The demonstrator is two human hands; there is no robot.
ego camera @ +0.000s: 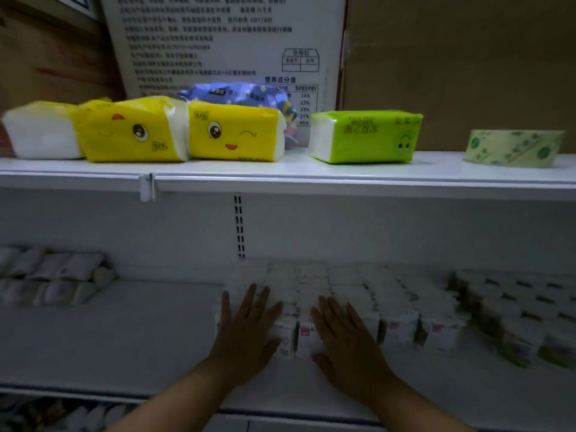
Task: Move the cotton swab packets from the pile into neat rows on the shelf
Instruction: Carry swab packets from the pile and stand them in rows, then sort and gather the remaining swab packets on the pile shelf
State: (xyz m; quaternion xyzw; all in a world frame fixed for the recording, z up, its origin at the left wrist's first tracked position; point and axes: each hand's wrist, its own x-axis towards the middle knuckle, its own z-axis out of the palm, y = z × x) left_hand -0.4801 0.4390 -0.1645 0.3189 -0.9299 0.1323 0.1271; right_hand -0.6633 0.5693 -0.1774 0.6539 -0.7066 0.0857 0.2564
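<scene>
White cotton swab packets point(402, 310) stand in tight rows on the lower white shelf point(124, 332), from the middle toward the right. My left hand point(246, 322) lies flat, fingers spread, on the leftmost packets of the rows. Beside it, my right hand point(346, 335) rests flat on the neighbouring packets, fingers spread too. Neither hand grips a packet. The front packets between my hands point(291, 333) show pink labels. A loose pile of pale packets point(53, 275) sits at the far left of the same shelf, blurred.
The upper shelf point(280, 176) carries yellow tissue packs point(134, 132), a green tissue pack point(364, 135), a purple wipes pack point(240, 95) and a tape roll point(514, 148). Greenish packets point(530, 319) fill the lower shelf's right end. Cardboard boxes point(452, 57) stand behind.
</scene>
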